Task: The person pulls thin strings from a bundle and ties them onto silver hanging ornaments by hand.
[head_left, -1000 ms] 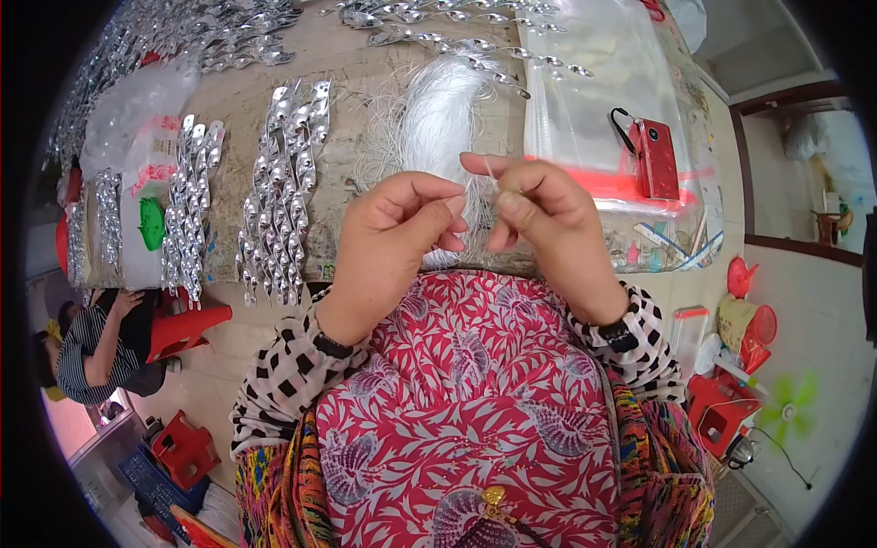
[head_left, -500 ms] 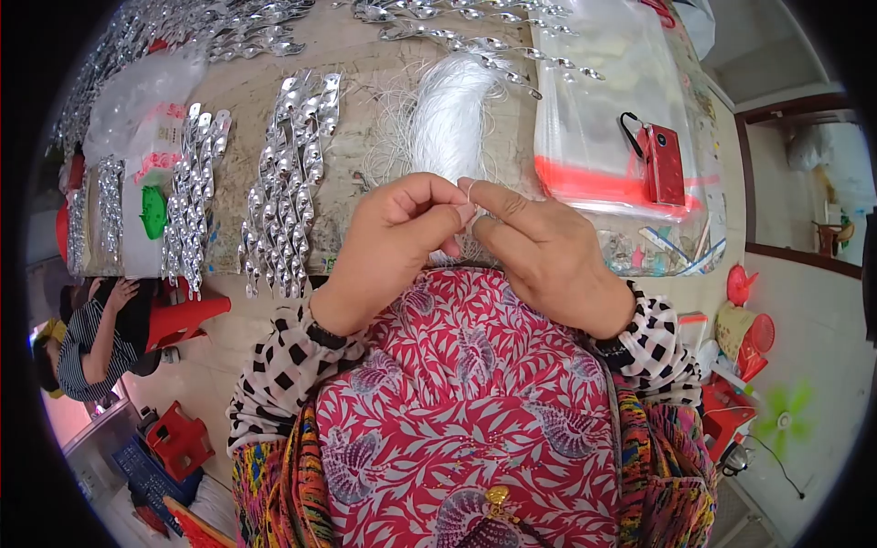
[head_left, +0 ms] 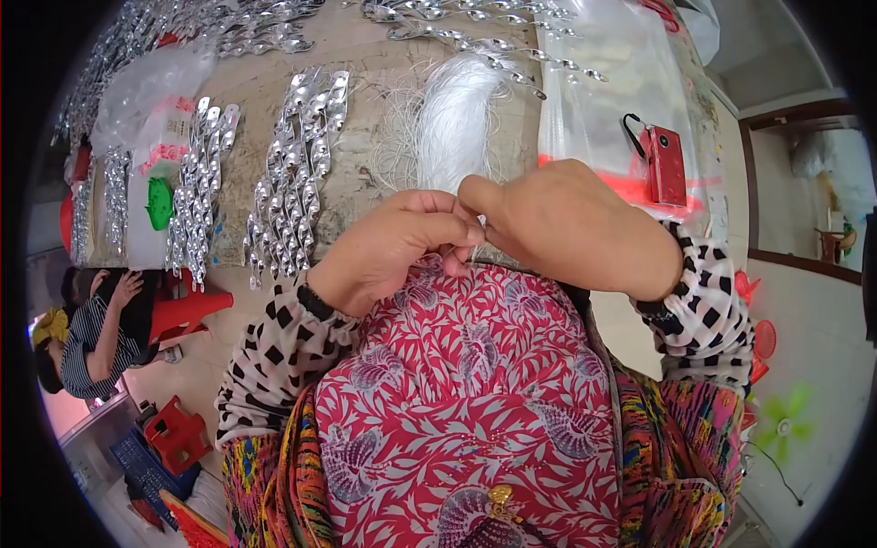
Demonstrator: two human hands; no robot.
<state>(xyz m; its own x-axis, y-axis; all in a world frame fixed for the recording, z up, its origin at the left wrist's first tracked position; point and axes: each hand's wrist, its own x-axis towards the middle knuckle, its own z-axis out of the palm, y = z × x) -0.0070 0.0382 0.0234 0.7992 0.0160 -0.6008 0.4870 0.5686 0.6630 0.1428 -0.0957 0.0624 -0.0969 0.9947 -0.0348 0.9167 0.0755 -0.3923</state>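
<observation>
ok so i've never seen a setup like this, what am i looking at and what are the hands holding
There's no machine here: these are a person's own bare left hand and right hand. The view comes from one camera worn on the head, looking forward and down.

On the table lie a bundle of white thread, twisted silver strips to its left, and clear plastic bags to its right, with a red device on top.

The hands meet just in front of the thread. The left seems to pinch a fine white strand, but fingers hide most of it; the right's grip can't be made out.
</observation>
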